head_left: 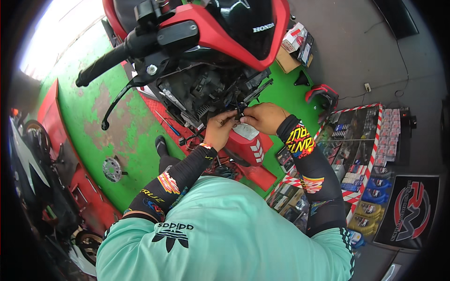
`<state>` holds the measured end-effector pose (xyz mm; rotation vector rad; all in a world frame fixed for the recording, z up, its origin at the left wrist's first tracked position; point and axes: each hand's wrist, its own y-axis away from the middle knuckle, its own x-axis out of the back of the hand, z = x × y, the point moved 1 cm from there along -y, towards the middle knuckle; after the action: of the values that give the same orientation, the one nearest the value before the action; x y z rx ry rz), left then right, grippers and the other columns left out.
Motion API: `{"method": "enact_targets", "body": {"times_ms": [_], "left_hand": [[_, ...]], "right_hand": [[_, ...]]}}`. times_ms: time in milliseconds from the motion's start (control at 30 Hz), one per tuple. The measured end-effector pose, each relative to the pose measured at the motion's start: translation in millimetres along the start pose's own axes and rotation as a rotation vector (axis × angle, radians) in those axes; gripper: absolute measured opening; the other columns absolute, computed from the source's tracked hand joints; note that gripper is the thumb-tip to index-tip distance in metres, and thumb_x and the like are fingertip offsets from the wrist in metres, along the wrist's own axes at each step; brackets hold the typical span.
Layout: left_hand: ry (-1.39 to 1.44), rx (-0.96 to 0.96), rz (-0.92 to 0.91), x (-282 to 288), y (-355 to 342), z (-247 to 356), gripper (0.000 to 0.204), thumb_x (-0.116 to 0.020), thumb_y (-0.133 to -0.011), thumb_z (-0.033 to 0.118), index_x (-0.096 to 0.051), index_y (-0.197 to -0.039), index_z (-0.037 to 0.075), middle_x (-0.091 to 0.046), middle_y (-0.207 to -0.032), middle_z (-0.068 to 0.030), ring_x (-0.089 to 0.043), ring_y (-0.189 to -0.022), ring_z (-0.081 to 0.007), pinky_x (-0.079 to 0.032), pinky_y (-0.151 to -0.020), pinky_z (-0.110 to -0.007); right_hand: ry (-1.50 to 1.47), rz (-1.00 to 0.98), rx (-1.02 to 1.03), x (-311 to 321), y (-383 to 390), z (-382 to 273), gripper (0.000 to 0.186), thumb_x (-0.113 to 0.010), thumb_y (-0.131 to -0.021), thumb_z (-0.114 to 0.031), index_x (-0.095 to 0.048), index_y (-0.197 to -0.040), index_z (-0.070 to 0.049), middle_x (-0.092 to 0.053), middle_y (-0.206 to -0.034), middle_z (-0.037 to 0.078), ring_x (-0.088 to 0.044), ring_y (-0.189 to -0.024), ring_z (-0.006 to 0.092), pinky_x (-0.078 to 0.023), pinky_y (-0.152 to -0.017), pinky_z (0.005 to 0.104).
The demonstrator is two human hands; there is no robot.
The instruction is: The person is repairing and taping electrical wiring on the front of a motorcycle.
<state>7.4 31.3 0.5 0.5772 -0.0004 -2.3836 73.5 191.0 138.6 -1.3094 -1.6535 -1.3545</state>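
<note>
A red and black scooter [172,35] stands in front of me, its front opened so that dark wiring and inner parts [206,86] show. Just above its red front fender [251,149], my two hands nearly meet. My right hand [266,118] pinches a small black part [241,107] near the wiring; its exact kind is unclear. Close beside it, my left hand [220,129] has its fingers closed, and what they hold is hidden. A pale, clear-looking piece [246,131] lies on the fender right below my fingers.
The brake lever [115,105] and handlebar grip [104,60] stick out to the left. A screwdriver [168,122] lies on a red platform. A brake disc [112,169] rests on the green floor. Right of me stand a glass display case [349,140], bottles [368,209] and boxes [296,47].
</note>
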Motion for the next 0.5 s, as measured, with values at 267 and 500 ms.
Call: {"method": "enact_targets", "body": {"times_ms": [267,500], "left_hand": [[0.097,-0.055,-0.022,4,-2,-12,0.028,-0.061,-0.102,0.001,-0.066,-0.128,-0.007,-0.075,-0.108,-0.0114,-0.071,-0.099,-0.0141,-0.057,-0.091,-0.028],[0.111,0.031,-0.073,2,1,-3,0.032,-0.060,-0.105,0.008,-0.063,-0.134,-0.007,-0.075,-0.108,-0.0110,-0.070,-0.097,-0.0133,-0.056,-0.083,-0.028]], "right_hand": [[0.114,-0.080,-0.076,0,-16,-4,0.035,-0.059,-0.100,-0.043,-0.077,-0.102,-0.012,-0.073,-0.088,0.018,-0.071,-0.087,0.0393,-0.055,-0.079,0.0515],[0.186,-0.070,-0.117,4,-16,-9,0.036,-0.062,-0.097,-0.044,-0.077,-0.098,-0.012,-0.074,-0.085,0.016,-0.071,-0.084,0.0383,-0.056,-0.076,0.0500]]}}
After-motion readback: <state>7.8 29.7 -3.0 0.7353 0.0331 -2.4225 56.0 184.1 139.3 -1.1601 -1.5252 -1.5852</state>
